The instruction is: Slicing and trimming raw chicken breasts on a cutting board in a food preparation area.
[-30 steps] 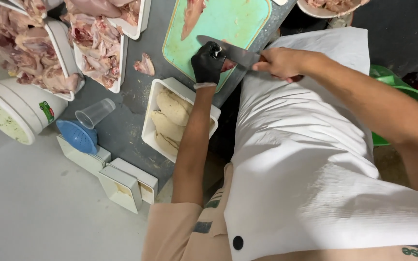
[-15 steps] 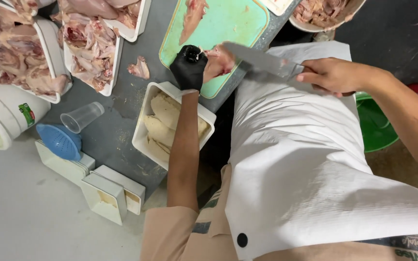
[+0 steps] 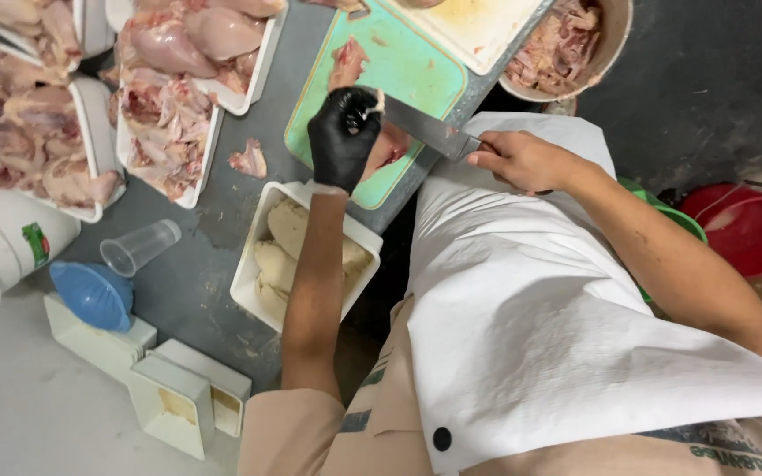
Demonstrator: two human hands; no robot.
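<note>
1. Nearest the body, a white apron [image 3: 557,353] is worn over the front, and the table's near edge is met just beyond it.
2. At that near edge a white tray [image 3: 257,264] of pale fillets [image 3: 288,231] is set, partly hidden by the left forearm.
3. Toward the near left corner, a blue funnel [image 3: 90,295], a clear cup [image 3: 138,247] lying on its side and white boxes [image 3: 174,401] are seen.
4. Just past the tray, the green board [image 3: 416,75] overhangs the near edge; a chicken piece [image 3: 387,150] lies on it there.
5. The left hand [image 3: 344,137], in a black glove, is closed over the chicken piece and presses it to the board.
6. The right hand [image 3: 522,159], bare, is clenched round the handle of the knife [image 3: 425,130]; the blade is laid flat, its tip meeting the meat beside the gloved fingers [image 3: 359,110].
7. For a good cut, the blade would best be kept level and drawn in long strokes, with the gloved fingers held above the edge and the meat pinned firmly.
8. A slip is judged the chief risk, since the blade points toward the left hand.
9. A second strip of meat [image 3: 347,62] lies farther along the board; a loose scrap [image 3: 249,160] lies on the table to its left.
10. Toward the far left, trays of raw chicken [image 3: 169,115] are ranged, and a bowl of scraps [image 3: 615,35] stands beyond the far right edge.
</note>
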